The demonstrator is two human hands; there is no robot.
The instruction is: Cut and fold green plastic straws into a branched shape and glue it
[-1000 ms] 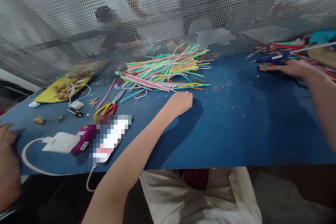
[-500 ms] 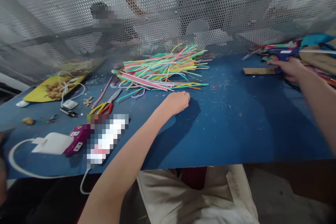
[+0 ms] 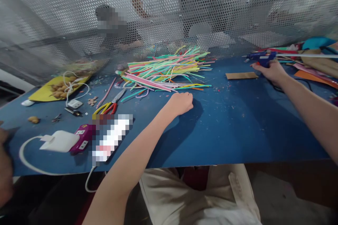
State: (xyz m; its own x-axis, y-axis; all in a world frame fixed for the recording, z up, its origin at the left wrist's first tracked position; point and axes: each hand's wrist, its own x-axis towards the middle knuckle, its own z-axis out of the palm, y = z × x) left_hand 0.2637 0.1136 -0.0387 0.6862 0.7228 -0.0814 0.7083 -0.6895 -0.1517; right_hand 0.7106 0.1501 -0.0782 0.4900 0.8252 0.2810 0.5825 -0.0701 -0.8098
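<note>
My right hand (image 3: 271, 72) is wrapped round the handle of a blue glue gun (image 3: 261, 57), at the right side of the table. A long white glue stick (image 3: 303, 56) sticks out of its back end, and its nozzle points left. Just left of that hand lies a flat strip of brown cardboard (image 3: 241, 76). My left hand (image 3: 181, 103) is closed in a fist over the middle of the table; what it holds, if anything, is hidden. Beyond it lies a big pile of pastel pipe cleaners (image 3: 166, 66).
Pliers (image 3: 108, 105) with red and yellow handles, a purple power adapter (image 3: 83, 137) and a white charger (image 3: 60, 141) lie at the left. A yellow tray (image 3: 39, 91) holds brown lumps. Perforated metal (image 3: 163, 10) closes off the back. Another person's arm (image 3: 5, 168) shows at the left edge.
My right hand has brought the glue gun left and lifted it clear of the clutter at the right. The cardboard strip now lies farther left. My left hand stays closed in about the same place.
</note>
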